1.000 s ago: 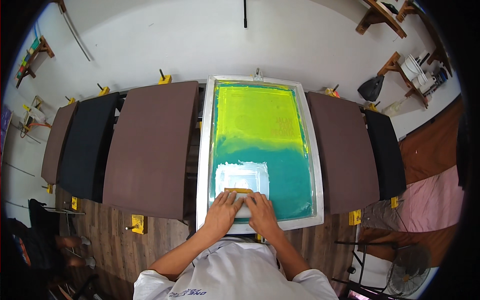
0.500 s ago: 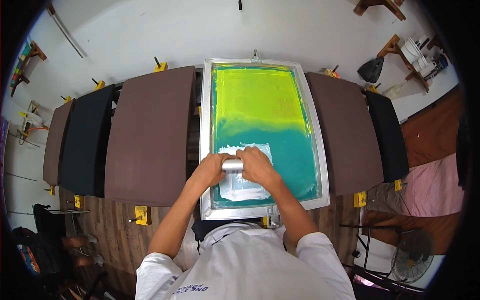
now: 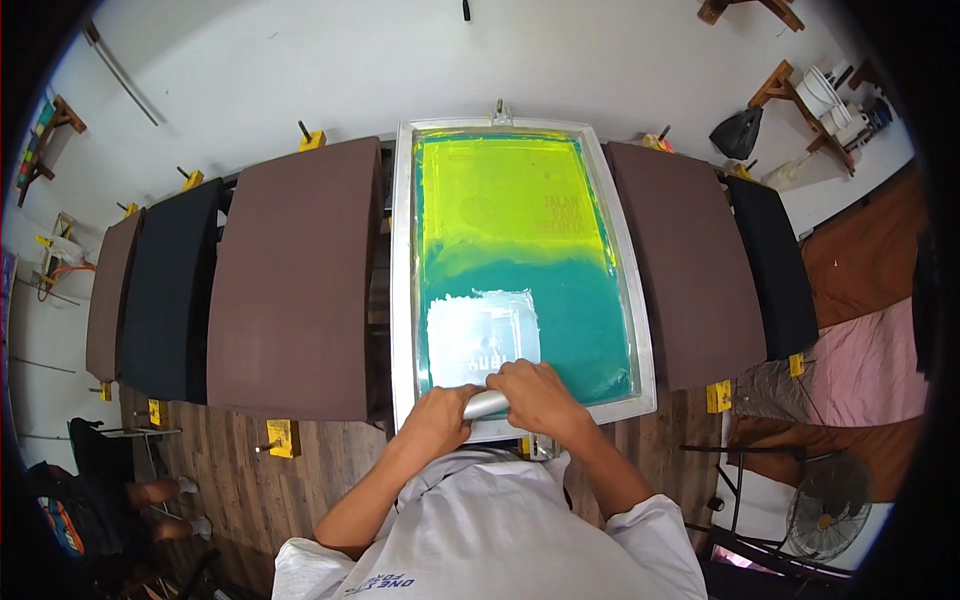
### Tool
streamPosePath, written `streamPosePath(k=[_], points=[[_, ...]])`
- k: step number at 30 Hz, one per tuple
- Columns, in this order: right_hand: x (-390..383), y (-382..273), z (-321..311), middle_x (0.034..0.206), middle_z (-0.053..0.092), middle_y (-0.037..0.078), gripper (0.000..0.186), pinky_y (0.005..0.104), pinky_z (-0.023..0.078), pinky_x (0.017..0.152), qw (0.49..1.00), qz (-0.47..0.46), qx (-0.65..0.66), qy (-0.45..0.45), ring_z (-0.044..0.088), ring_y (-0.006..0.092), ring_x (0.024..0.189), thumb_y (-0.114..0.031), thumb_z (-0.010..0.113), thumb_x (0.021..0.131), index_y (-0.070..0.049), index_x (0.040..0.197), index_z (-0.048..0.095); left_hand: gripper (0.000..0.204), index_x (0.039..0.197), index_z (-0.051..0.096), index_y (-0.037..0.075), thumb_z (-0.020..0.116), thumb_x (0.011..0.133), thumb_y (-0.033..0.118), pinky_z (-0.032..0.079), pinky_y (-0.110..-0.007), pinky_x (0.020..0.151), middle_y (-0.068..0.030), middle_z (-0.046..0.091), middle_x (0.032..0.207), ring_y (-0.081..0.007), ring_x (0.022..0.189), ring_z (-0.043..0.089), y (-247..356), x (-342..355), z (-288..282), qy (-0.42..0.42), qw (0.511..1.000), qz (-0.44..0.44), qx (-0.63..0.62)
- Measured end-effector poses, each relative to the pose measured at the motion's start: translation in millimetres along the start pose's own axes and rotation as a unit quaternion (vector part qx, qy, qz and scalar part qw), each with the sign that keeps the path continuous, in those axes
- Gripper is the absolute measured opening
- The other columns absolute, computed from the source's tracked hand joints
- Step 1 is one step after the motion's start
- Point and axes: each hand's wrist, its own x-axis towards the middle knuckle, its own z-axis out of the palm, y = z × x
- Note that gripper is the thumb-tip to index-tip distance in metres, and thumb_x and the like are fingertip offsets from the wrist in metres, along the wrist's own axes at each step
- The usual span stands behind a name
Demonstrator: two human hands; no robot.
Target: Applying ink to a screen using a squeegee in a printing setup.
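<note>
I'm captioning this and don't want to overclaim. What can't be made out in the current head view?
In the head view:
- Both ends of the silver bar: covered by the left hand and right hand.
- Whatever lies beneath the silver-framed screen: hidden by the screen itself.
- Upper end of the black rod: cut off by the top edge.
- Head of the person at lower left: lost toward the dark lens rim.
</note>
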Motion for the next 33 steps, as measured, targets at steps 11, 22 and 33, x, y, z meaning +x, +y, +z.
streamPosePath(k=[11, 22, 33], points=[[27.1, 15.0, 23.8, 0.11, 0.056, 0.015, 0.033, 0.0477, 0.048, 0.081, 0.983, 0.039, 0.0, 0.18, 0.055, 0.0353, 0.105, 0.005, 0.061, 0.074, -0.005, 0.105, 0.061, 0.058, 0.119, 0.064, 0.001, 0.059, 0.064, -0.015, 0.052, -0.042, 0.092, -0.0206, 0.063, 0.118, -0.0397, 0.101, 0.063, -37.0, 52.2, -7.2, 0.113, 0.976, 0.173, 0.064], [-17.6, -5.0, 30.4, 0.108, 0.058, 0.012, 0.037, 0.0477, 0.045, 0.083, 0.988, 0.031, 0.014, 0.15, 0.056, 0.0333, 0.105, 0.004, 0.065, 0.07, -0.006, 0.105, 0.061, 0.062, 0.123, 0.061, -0.003, 0.06, 0.063, -0.014, 0.046, -0.044, 0.103, -0.0252, 0.061, 0.126, -0.0412, 0.115, 0.059, -6.1, -0.1, 8.1, 0.069, 0.994, 0.086, 0.014], [18.5, 28.0, 17.1, 0.097, 0.059, 0.016, 0.035, 0.0488, 0.051, 0.077, 0.986, 0.047, 0.003, 0.16, 0.057, 0.0384, 0.094, 0.003, 0.069, 0.066, -0.007, 0.099, 0.06, 0.049, 0.112, 0.069, 0.003, 0.06, 0.067, -0.012, 0.054, -0.045, 0.085, -0.0195, 0.069, 0.108, -0.0392, 0.095, 0.066, -22.1, 57.3, 0.2, 0.082, 0.991, 0.095, 0.053]])
